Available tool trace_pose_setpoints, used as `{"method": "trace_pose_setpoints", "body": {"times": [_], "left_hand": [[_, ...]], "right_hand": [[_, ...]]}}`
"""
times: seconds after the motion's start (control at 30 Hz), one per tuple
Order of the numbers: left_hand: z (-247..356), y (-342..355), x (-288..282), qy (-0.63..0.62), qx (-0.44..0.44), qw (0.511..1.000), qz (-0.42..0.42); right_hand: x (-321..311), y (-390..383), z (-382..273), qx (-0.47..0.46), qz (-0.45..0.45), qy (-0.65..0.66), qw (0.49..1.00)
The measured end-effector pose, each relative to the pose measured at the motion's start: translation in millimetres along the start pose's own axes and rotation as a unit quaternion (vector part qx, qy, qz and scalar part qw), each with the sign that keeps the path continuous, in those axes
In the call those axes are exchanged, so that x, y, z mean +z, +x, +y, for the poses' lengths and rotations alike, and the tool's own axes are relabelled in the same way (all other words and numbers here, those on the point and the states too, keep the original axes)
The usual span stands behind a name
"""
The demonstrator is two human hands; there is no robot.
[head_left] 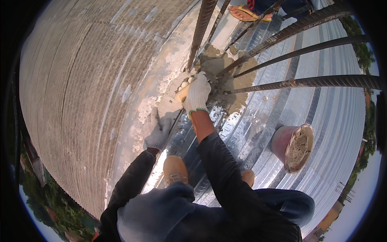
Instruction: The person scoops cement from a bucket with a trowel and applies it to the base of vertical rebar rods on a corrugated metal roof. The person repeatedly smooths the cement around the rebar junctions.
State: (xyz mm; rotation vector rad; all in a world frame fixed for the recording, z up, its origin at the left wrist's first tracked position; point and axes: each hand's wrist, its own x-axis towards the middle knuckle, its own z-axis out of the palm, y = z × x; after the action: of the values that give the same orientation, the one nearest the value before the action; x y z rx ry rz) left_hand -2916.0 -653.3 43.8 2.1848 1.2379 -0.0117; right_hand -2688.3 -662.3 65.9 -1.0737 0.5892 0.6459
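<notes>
My right hand (197, 92), in a white knitted glove with a green cuff edge, is closed around a tan, wood-coloured piece (182, 95). Its fingers curl over the piece, and I cannot make out what the other end is like. Wet grey mortar (238, 80) lies around the feet of the steel bars, just beyond this hand. My left hand (155, 131), gloved too, rests on the pale concrete ledge (139, 117) with its fingers stretched forward. It appears to hold nothing.
Several ribbed steel bars (306, 82) rise from the mortar and fan out to the right and far side. A reddish bucket of mortar (282, 143) stands on the corrugated metal decking (330, 117). At the far edge is another person's sandalled foot (242, 14). Ribbed grey sheeting (80, 80) covers the left.
</notes>
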Motion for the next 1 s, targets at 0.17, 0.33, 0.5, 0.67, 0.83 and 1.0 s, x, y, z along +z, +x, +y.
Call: {"method": "trace_pose_setpoints", "body": {"times": [0.17, 0.33, 0.5, 0.67, 0.83, 1.0], "left_hand": [[-6, 2, 5, 0.02, 0.054, 0.998, 0.036], [-12, -1, 0, 0.017, 0.042, 0.999, 0.029], [-4, 0, -3, 0.019, 0.037, 0.999, 0.022], [4, -3, -2, 0.012, 0.029, 0.999, 0.031], [-5, 0, -2, 0.033, 0.074, 0.994, 0.076], [-10, 3, 0, 0.031, 0.054, 0.997, 0.052]], "right_hand": [[0, 25, -1, -0.009, -0.05, -0.148, 0.988], [-12, 5, -13, 0.064, -0.079, -0.197, 0.975], [-23, -9, -28, 0.07, -0.078, -0.256, 0.961], [-30, -14, -36, 0.063, -0.103, -0.266, 0.956], [-62, -19, -39, 0.157, -0.236, 0.007, 0.959], [-66, -37, -25, 0.135, -0.283, 0.065, 0.947]]}}
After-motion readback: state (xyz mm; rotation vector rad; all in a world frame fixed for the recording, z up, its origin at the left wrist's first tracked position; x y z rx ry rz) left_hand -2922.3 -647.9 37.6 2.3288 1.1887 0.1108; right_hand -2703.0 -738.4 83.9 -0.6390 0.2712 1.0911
